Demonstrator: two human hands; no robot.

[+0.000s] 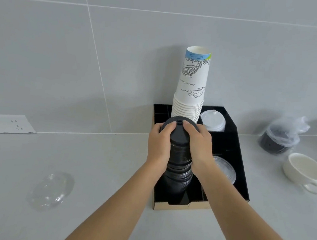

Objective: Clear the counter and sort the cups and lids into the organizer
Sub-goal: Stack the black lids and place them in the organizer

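Both hands, left (159, 145) and right (199, 147), are clasping the lid stack (179, 160) in the organizer's (234, 146) front-left bay; its misaligned lower lids are risking a topple.

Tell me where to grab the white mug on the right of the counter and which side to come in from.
Take the white mug by its handle, coming in from the near side with the right hand. It stands upright, and the loop points toward the front edge, clear of the bagged black lids behind it.
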